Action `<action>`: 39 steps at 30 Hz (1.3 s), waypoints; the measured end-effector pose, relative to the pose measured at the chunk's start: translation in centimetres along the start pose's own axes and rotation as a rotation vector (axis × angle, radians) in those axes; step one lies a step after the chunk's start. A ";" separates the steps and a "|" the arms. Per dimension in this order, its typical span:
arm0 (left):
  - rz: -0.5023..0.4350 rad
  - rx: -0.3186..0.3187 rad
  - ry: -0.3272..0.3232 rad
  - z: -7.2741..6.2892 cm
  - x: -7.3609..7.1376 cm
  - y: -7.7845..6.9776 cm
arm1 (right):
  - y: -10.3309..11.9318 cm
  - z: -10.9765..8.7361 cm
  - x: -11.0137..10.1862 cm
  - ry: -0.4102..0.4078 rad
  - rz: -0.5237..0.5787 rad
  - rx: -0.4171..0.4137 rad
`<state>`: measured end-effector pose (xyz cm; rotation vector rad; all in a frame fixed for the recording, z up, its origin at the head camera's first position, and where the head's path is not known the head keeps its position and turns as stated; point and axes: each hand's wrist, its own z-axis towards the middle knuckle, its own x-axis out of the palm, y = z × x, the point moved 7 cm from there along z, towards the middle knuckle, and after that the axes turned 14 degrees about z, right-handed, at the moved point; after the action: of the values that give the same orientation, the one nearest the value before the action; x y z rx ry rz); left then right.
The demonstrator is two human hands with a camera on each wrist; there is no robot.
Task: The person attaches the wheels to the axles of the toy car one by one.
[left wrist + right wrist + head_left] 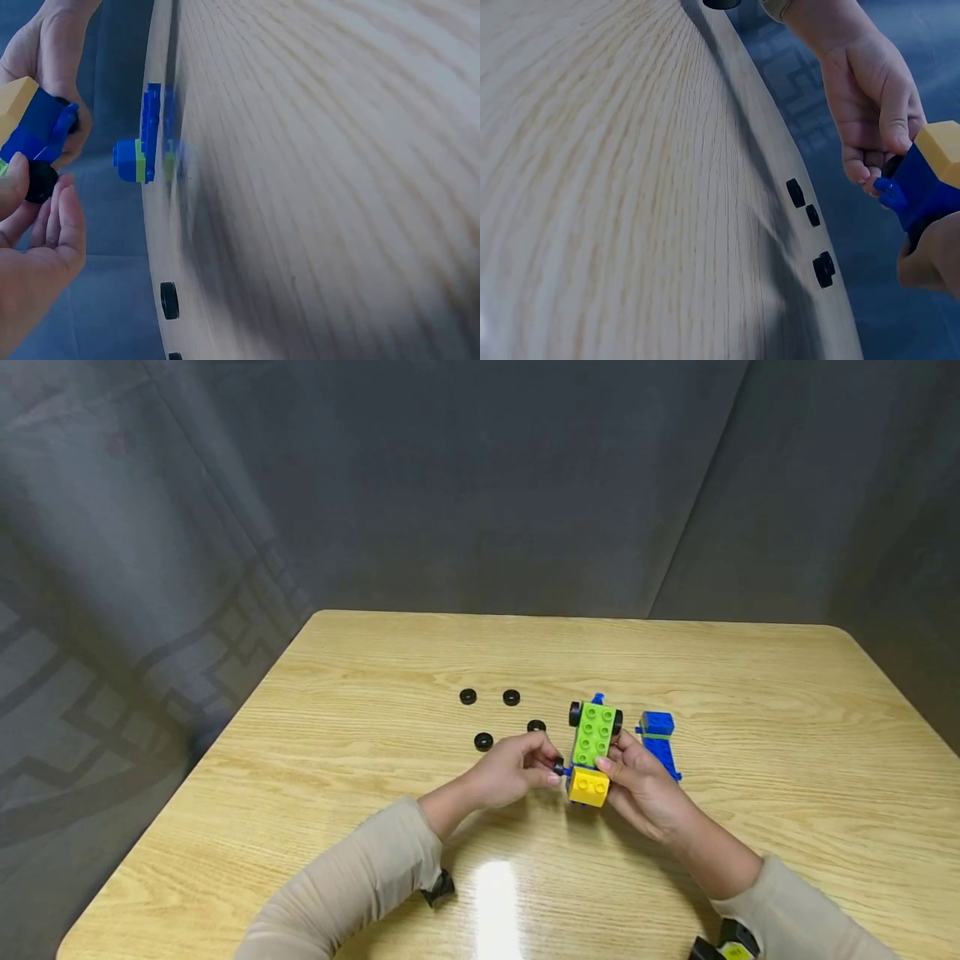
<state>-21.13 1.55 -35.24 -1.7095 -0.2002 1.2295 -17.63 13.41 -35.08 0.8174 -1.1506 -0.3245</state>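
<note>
My right hand (651, 787) grips a toy brick car (593, 732) above the table, its thumb on the green studded top. A yellow brick (588, 787) forms the near end, over a blue base (36, 129). Black wheels sit on both sides of the far end. At the car's near left side, my left hand (516, 768) pinches a small black wheel (41, 182) between thumb and fingers, against the blue base. Whether that wheel is fixed on its axle, I cannot tell. In the right wrist view, the wheel is mostly hidden behind the thumb.
Several loose black wheels, one of them a wheel (483, 742) near my left hand, lie on the wooden table (360, 693). Just beyond the right hand rests a second blue brick piece (658, 735) with a green layer. Grey curtains (480, 485) hang behind the table.
</note>
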 end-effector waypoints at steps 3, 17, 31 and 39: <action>0.003 0.006 -0.017 -0.2 -0.2 -0.5 | 0.1 0.1 0.4 0.024 0.039 -0.017; 0.001 0.043 -0.075 -0.1 -0.4 -0.9 | 0.5 0.3 1.4 0.137 0.166 -0.064; -0.058 0.072 -0.063 -0.4 -1.0 -2.3 | 0.6 0.7 1.6 0.146 0.154 -0.075; -0.153 0.019 -0.022 0.3 -0.2 0.0 | 0.2 0.7 0.8 0.071 0.138 -0.047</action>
<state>-21.44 1.57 -35.05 -1.6334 -0.3251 1.1336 -17.96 12.73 -34.24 0.6993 -1.1228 -0.2053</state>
